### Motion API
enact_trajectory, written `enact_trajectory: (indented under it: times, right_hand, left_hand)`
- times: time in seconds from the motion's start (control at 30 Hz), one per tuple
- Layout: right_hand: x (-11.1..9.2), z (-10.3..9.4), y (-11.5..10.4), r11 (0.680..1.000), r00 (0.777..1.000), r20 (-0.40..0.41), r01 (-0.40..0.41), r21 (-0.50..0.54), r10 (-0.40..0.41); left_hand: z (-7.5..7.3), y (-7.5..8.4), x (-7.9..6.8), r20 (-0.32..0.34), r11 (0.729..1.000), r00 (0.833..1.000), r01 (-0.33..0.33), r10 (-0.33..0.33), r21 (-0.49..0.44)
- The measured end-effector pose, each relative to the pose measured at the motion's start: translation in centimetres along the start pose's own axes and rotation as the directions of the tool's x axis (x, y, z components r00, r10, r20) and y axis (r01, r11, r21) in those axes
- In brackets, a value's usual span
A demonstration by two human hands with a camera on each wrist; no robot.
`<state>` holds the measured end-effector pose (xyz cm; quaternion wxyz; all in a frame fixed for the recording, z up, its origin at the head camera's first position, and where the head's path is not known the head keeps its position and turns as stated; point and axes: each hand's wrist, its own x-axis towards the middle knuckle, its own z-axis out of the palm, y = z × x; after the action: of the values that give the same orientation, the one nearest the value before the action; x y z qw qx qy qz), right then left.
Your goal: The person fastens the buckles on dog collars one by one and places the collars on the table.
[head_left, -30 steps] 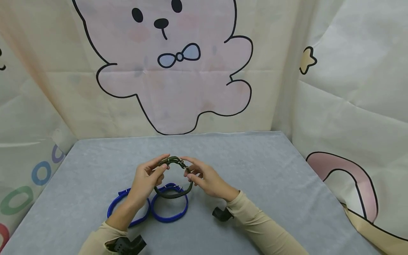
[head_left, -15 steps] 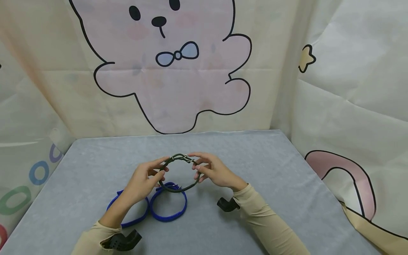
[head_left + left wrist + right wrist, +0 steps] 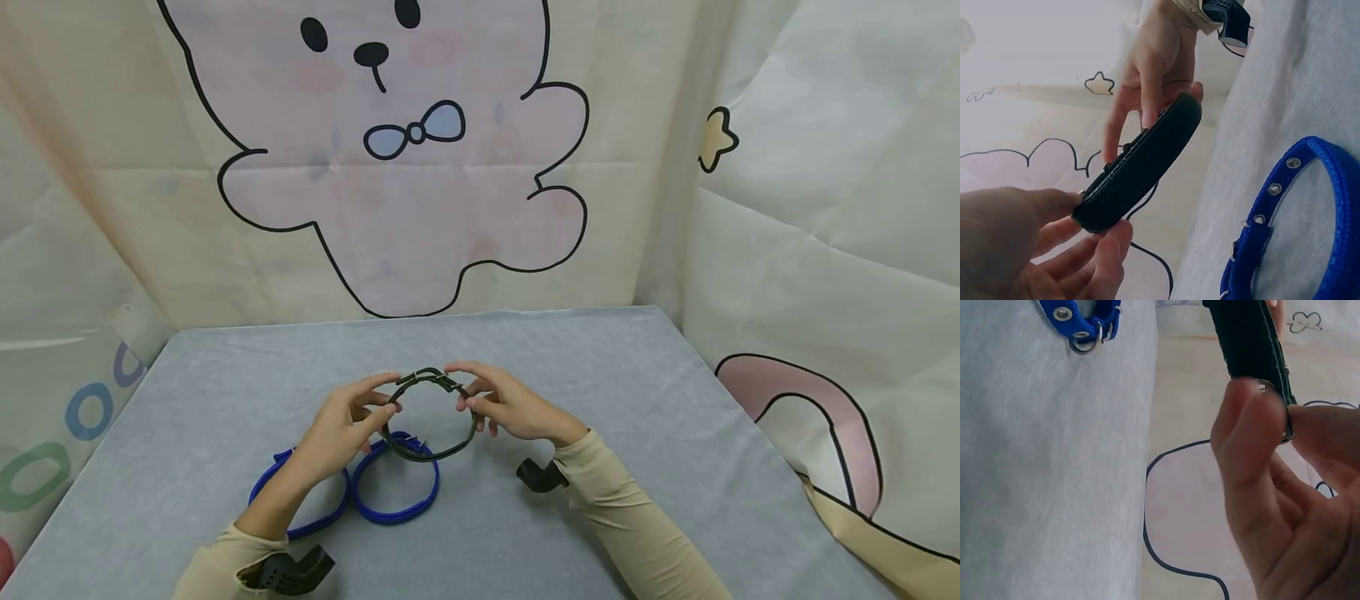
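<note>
A dark green buckled collar point(image 3: 431, 457) is held up as a ring between both hands, above the table. My left hand point(image 3: 343, 423) pinches its left side between thumb and fingers. On the opposite side my right hand point(image 3: 517, 407) pinches the band near the metal buckle. In the left wrist view the collar point(image 3: 1141, 169) appears edge-on, spanning from one hand to the other. The right wrist view shows the thumb and fingers on the band point(image 3: 1247, 344) by its metal fitting. Two blue collars lie below, the nearer-to-centre one point(image 3: 397, 518) partly overlapped by the green ring.
The other blue collar point(image 3: 318, 527) lies partly behind the left forearm. Metal eyelets and a buckle show on a blue collar point(image 3: 1338, 219). A grey cloth covers the table point(image 3: 660, 517). Printed curtains point(image 3: 480, 217) stand at the back and both sides.
The green collar has shifted a little to the right and spread into a rounder ring. The right hand has moved right, away from the left. The blue collars stay put.
</note>
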<state>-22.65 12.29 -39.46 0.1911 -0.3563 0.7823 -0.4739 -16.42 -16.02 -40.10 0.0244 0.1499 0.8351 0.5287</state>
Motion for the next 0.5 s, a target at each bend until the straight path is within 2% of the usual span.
enact_trajectory:
  times: [0.17,0.33,0.5]
  right_hand:
    - [-0.7,-0.7,0.4,0.999,0.999,0.013,-0.042,0.027,0.041]
    - [-1.1,-1.2,0.3,0.996,0.997,0.031,-0.066,0.054,0.064]
    - [-1.0,-1.7,0.1,0.995,0.995,0.063,-0.077,0.066,0.073]
  left_hand:
    - [0.5,-0.2,0.2,0.088,0.998,0.995,-0.040,0.045,-0.051]
    - [0.6,-0.5,0.1,0.175,0.996,0.983,-0.040,0.053,-0.080]
    - [0.6,-0.8,0.0,0.194,0.996,0.979,-0.051,0.063,-0.068]
